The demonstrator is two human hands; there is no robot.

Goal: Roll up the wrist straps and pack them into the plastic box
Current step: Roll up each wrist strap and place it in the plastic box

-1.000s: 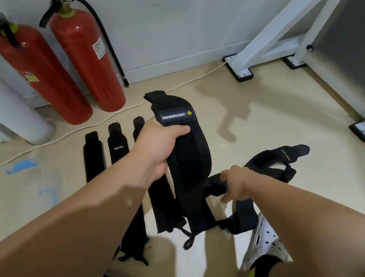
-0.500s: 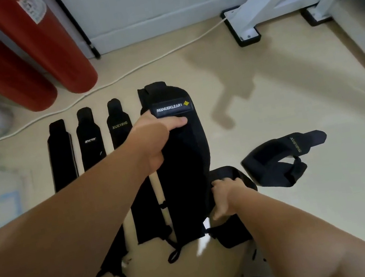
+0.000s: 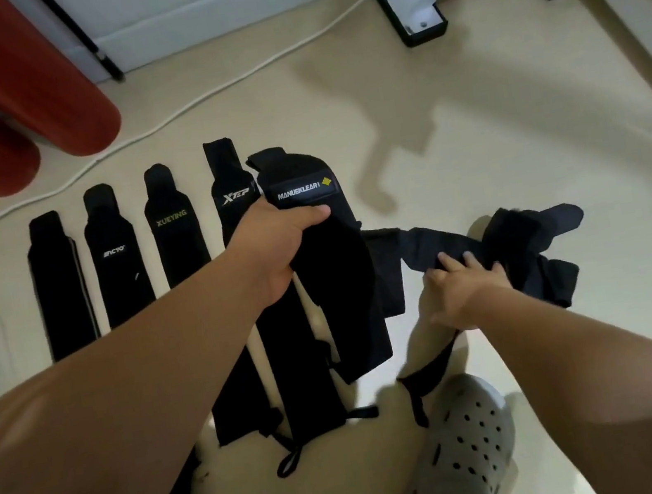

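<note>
On the beige floor (image 3: 471,142) four black wrist straps (image 3: 179,251) lie flat, side by side. The left grip (image 3: 283,239) is clamped on a fifth, the MANUEKLEAR strap (image 3: 338,275), just beside them. The right grip (image 3: 460,288) is closed over a crumpled strap (image 3: 531,236). Red extinguishers (image 3: 40,92) stand by the wall, with a white cable (image 3: 202,99) trailing past.

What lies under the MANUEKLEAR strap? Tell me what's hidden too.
The left hand grips the MANUEKLEAR strap. From beneath its right edge another black strap runs to the right hand. How far it reaches underneath is covered.
</note>
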